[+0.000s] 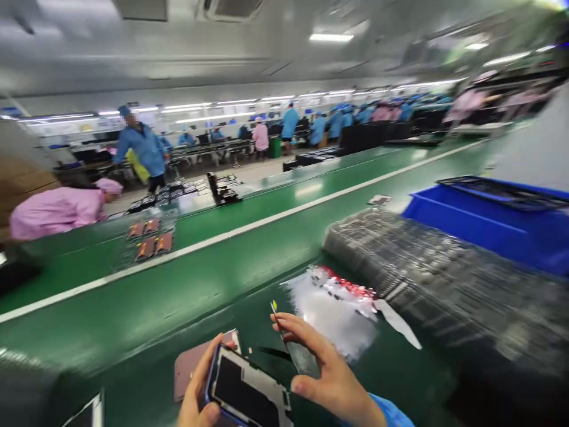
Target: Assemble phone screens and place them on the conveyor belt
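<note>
Near the bottom centre, my left hand [200, 385] is closed around the left edge of a dark, blue-edged phone-like device [249, 388], tilted, with a black and silver face showing. To its right, my right hand [326, 367] has its thumb near the device's edge and its fingers curved around a thin clear strip [284, 338] with a yellow tip. A pinkish panel [189, 365] lies behind my left hand. Beyond my right hand, a shiny plastic sheet [333, 317] with red and white pieces rests on the green work surface [146, 379].
Stacked clear trays [427, 273] and a blue bin [480, 222] stand at the right. A green conveyor [249, 249] crosses behind, carrying a tray of copper-coloured parts [153, 239]. People in pink and blue work beyond it. A white-edged item [91, 412] lies lower left.
</note>
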Motion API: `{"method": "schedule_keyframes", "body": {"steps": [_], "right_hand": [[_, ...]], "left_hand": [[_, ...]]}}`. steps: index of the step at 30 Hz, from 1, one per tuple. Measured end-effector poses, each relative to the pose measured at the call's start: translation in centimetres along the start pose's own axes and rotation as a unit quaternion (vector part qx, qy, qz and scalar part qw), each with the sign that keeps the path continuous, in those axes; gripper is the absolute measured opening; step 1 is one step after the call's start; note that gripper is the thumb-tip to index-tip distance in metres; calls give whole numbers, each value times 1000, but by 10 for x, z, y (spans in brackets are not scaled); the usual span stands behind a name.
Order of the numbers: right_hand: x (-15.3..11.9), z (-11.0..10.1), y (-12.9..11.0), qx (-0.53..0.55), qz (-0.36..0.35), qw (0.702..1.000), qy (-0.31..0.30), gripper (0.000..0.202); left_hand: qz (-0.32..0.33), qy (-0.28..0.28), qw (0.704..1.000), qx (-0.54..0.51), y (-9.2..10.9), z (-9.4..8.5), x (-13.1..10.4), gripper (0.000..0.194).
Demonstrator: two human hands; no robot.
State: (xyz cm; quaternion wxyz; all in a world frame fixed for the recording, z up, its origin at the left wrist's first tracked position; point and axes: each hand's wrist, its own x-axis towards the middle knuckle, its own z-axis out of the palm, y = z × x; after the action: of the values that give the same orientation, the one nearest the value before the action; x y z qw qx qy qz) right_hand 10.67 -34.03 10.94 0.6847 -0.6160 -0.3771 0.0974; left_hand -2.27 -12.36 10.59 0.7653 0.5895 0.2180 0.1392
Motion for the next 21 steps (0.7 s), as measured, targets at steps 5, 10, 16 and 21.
{"method": "schedule_keyframes", "body": {"steps": [5,10,16,21], "right_hand": [[-9,6,2,-115,-1,988,-103,70],[-10,6,6,-160,-14,977,-139,69],[-12,9,3,-183,-46,972,-140,68],[-15,19,-7,-251,-81,957,-121,67]], "left_hand": [[-27,-94,990,-106,2,11,-11,94],[6,-128,987,-98,4,3,-10,88],[29,-154,984,-81,0,9,-11,85],[54,-166,979,-107,-7,21,-13,82]]}}
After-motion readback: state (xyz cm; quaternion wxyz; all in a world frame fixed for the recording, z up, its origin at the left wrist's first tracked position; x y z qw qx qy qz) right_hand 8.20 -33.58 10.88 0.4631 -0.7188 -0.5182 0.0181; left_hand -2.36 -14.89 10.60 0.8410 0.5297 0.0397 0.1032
